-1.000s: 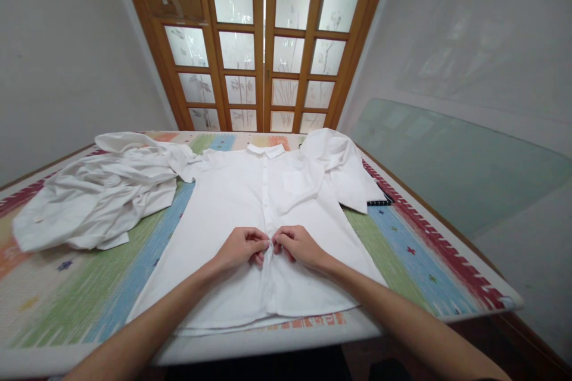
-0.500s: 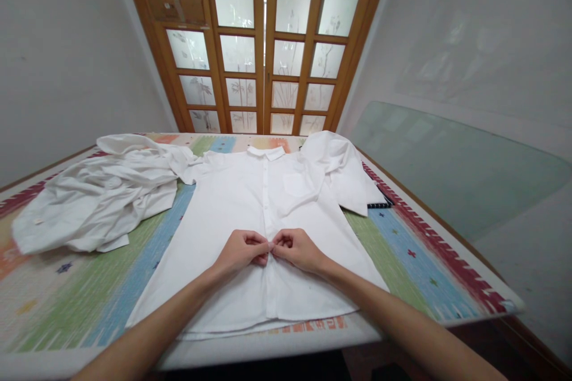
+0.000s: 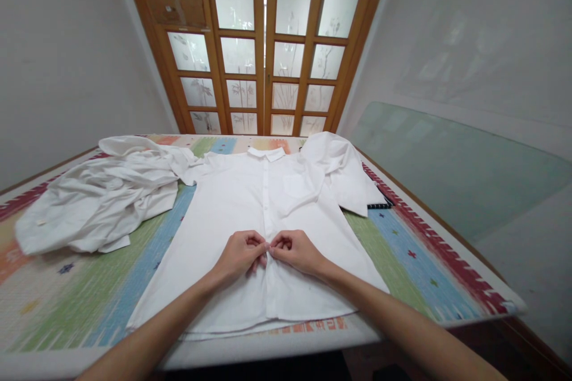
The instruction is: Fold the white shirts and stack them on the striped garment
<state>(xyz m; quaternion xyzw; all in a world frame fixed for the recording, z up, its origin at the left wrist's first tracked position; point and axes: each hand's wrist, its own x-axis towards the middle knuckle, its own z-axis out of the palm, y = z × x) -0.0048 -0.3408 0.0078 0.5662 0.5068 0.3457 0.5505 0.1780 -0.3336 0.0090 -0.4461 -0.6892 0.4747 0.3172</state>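
Observation:
A white collared shirt (image 3: 223,202) lies spread face up on the table, its collar at the far end and its hem near the front edge. At the lower part of its button front, my left hand (image 3: 243,253) pinches the placket between thumb and fingers. My right hand (image 3: 297,250) pinches the same spot from the other side, fingertips touching those of the left. Whatever button is there is hidden by the fingertips. Above the hands, the front strip runs straight to the collar, and a chest pocket shows on the right.
A crumpled white garment (image 3: 102,196) lies at the left. Another bunched white garment (image 3: 342,172) overlaps the shirt's right shoulder, with a dark-trimmed item beneath it. A striped cloth (image 3: 402,250) covers the table. Wooden glazed doors (image 3: 263,41) stand behind; a glass panel (image 3: 447,161) leans on the right wall.
Both hands stay at the placket with only slight finger movement, the fingertips shifting a little to the left. The shirt lies as before.

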